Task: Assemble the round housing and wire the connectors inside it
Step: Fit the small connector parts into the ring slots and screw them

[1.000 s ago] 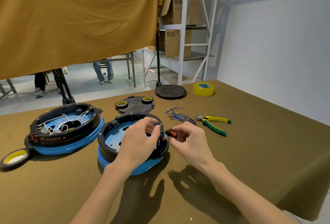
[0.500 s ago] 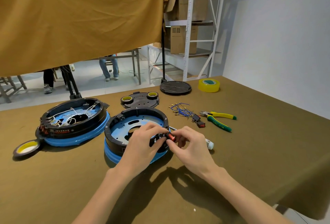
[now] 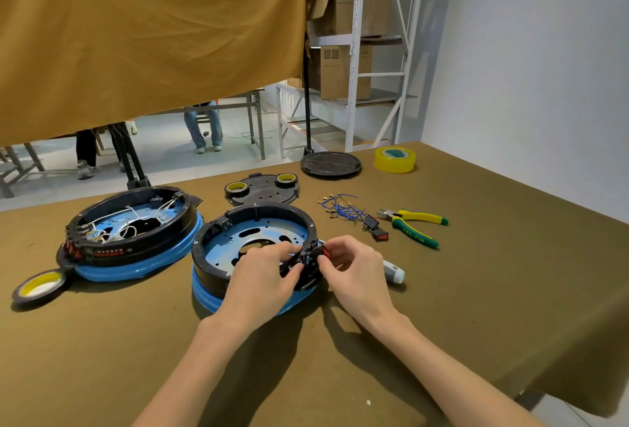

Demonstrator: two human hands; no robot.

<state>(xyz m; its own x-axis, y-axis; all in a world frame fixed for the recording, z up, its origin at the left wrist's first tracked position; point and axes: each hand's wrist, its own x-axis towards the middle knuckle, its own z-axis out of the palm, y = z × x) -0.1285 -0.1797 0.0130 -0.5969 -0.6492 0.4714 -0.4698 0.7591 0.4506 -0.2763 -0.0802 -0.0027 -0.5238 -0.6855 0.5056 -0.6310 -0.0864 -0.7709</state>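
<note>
A round housing (image 3: pixel 218 239) with a black ring on a blue base sits in front of me, its blue inner plate bare. My left hand (image 3: pixel 262 277) reaches over the near right rim and grips the ring wall from inside. My right hand (image 3: pixel 354 266) pinches a small red and black switch (image 3: pixel 323 251) against the outside of that rim. Blue wires with brass terminals (image 3: pixel 340 210) and two spare switches (image 3: pixel 376 229) lie to the right.
A second housing (image 3: pixel 136 232) with white wiring stands at the left, a tape roll (image 3: pixel 37 285) beside it. Yellow-green pliers (image 3: pixel 413 226), a white screwdriver handle (image 3: pixel 393 271), a black cover plate (image 3: pixel 262 188), a black disc (image 3: pixel 330 164) and yellow tape (image 3: pixel 394 159) lie further back.
My right hand has brought the red switch from beside the housing up against its right rim. My left hand has slid down the rim toward it.
</note>
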